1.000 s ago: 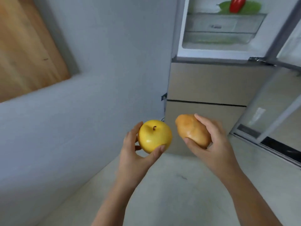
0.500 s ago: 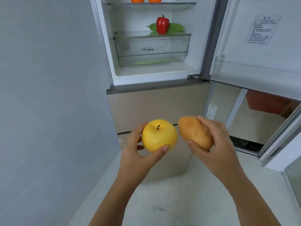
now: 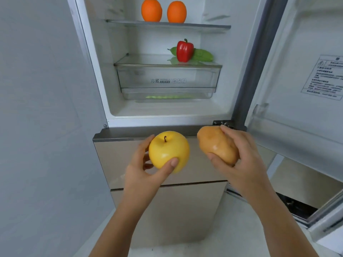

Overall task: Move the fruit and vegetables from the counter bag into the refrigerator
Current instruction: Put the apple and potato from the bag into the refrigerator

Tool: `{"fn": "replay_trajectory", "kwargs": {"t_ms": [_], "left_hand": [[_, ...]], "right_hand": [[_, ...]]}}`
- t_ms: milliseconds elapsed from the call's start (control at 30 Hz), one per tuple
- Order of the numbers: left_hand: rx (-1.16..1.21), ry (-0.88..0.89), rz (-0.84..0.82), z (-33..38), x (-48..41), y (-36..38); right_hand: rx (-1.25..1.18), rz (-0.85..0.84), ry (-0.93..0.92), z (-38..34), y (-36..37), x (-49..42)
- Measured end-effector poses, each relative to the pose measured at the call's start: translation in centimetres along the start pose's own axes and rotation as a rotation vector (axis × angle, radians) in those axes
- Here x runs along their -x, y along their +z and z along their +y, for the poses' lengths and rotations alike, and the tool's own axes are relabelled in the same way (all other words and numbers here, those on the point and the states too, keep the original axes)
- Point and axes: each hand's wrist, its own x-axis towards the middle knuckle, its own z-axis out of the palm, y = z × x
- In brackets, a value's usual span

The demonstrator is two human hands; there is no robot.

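Observation:
My left hand (image 3: 143,173) grips a yellow apple (image 3: 168,150), stem up. A brown potato (image 3: 217,144) lies in my right hand (image 3: 239,162). Both are held side by side in front of the refrigerator (image 3: 115,123), just below its open upper compartment. Inside, two oranges (image 3: 163,11) stand on the top shelf (image 3: 204,25). A red bell pepper (image 3: 184,51) stands on the glass shelf (image 3: 141,61) above the clear drawer, with a green vegetable (image 3: 203,55) lying behind it. The counter bag is out of view.
The refrigerator door (image 3: 304,86) stands open on the right, with a label on its inner face. A clear crisper drawer (image 3: 167,78) sits under the glass shelf. Beige lower drawers (image 3: 185,204) are shut. A grey wall (image 3: 40,127) runs close along the left.
The view has swung from the wooden counter and wall toward the refrigerator and come closer; its shelves and oranges now show. Both hands keep their fruit and have risen slightly.

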Motion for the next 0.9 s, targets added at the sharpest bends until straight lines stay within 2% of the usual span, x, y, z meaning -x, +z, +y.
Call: {"fn": "replay_trajectory", "kwargs": {"t_ms": [267,433,633,900], "left_hand": [[0.011,0.076,0.036,-1.5,-12.3,0.5],[0.0,0.189,0.05,-0.8,-20.9,-0.3],[-0.037,0.337,0.183,1.2,-29.3,-2.4],[-0.111,0.455,0.24,5.2,-36.2,-3.0]], "right_hand": [[0.054,0.054,-0.075,2.5,4.4,-11.3],[0.049,0.09,-0.092,2.5,7.4,-19.0],[-0.012,0.109,-0.114,2.5,10.2,-25.7],[-0.088,0.043,-0.183,3.6,13.6,-33.4]]}}
